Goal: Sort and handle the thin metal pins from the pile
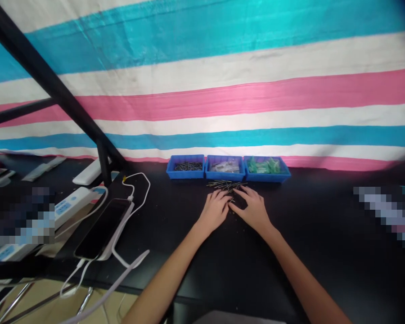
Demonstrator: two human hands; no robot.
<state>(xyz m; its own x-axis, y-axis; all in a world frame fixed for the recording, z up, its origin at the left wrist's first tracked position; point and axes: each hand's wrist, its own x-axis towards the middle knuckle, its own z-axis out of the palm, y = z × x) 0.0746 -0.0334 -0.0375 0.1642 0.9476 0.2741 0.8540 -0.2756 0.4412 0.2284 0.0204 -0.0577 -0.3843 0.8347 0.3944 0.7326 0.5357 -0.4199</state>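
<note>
A loose pile of thin, needle-like metal pieces (pixel 224 184) lies on the black table, just in front of the blue bins. My left hand (pixel 216 208) rests at the pile's left front side, fingers stretched forward and touching it. Opposite, my right hand (pixel 252 208) has its thumb and fingers apart, with fingertips at the pile's right edge. The tips of both hands nearly meet around a few pieces. Whether any single piece is pinched is too small to see.
Three blue bins stand in a row: one with dark thin metal pieces (pixel 189 166), one with clear plastic pieces (pixel 225 167), one with green plastic pieces (pixel 263 166). At left are a phone (pixel 103 229), white cables (pixel 145 193), a power strip (pixel 65 209) and a black frame bar (pixel 70 105).
</note>
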